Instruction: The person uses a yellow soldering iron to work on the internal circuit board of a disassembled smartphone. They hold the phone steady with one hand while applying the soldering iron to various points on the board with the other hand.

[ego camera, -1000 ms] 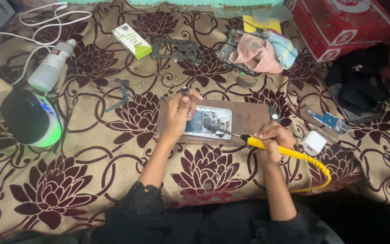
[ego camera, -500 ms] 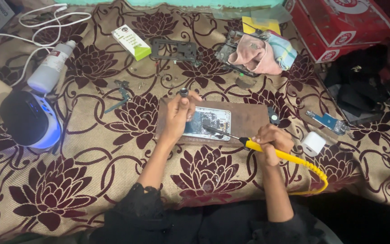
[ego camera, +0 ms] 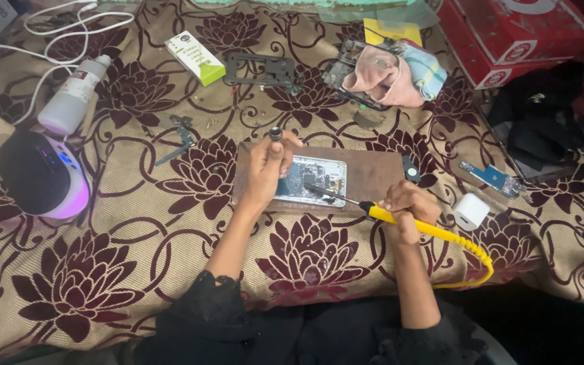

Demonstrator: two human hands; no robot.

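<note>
An opened phone lies face down on a brown wooden board at the centre of the frame, on a flowered maroon-and-tan cloth. The thin tip of a yellow-handled soldering iron rests on its exposed insides. The right hand is wrapped around that handle, right of the phone, wrist angled up from the lower edge; the yellow cord curls off to the lower right. The left hand presses on the phone's left edge, fingers pinching a small dark round-topped tool. A white charger cube sits just right of the right hand. A white bottle and a green-and-white box lie upper left, and a pink rag over a phone frame sits at upper centre.
</note>
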